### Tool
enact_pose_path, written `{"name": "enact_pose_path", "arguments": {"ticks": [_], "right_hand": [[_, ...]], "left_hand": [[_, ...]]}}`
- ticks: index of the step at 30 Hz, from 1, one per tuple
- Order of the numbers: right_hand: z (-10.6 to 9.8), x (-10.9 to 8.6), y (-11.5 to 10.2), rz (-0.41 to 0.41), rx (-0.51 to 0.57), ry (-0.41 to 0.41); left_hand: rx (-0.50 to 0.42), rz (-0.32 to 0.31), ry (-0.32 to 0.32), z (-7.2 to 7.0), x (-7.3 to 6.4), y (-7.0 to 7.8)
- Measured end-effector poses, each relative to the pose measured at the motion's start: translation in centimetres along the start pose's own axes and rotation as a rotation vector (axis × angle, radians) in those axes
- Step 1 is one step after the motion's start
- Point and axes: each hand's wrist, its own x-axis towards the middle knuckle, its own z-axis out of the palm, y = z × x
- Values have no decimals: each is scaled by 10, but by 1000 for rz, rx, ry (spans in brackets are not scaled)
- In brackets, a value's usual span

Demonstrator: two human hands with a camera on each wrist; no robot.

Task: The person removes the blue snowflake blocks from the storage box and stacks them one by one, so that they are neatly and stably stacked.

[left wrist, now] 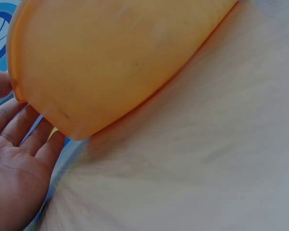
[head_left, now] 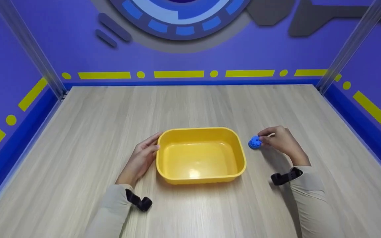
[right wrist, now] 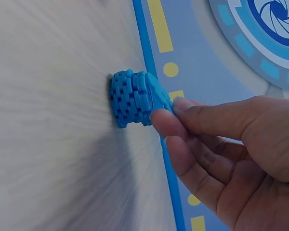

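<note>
A yellow plastic basin (head_left: 199,179) with rounded corners stands on the table, nothing inside it. At its left side, my left hand (head_left: 141,160) holds the rim, thumb at the top edge and fingers along the outer wall. In the left wrist view the basin's outer side (left wrist: 111,62) fills the top, beside the palm (left wrist: 14,178). Right of the basin, my right hand (head_left: 281,142) pinches the upper edge of a small blue ridged plastic piece (head_left: 254,142). Brick-like rows show on the blue piece (right wrist: 130,98) in the right wrist view; its base appears to touch the table.
Purple-blue panels (head_left: 177,61) with yellow marks close in the back and both sides of the wooden table (head_left: 184,105). Clear posts (head_left: 349,46) rise at the back corners. Black wrist cameras (head_left: 142,203) are strapped over both sleeves.
</note>
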Motion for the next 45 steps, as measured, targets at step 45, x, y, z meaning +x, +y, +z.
{"name": "enact_pose_path", "arguments": {"ticks": [45], "right_hand": [[-1, -1, -1, 27, -37, 6]], "left_hand": [[-2, 10, -11, 0, -1, 0]]}}
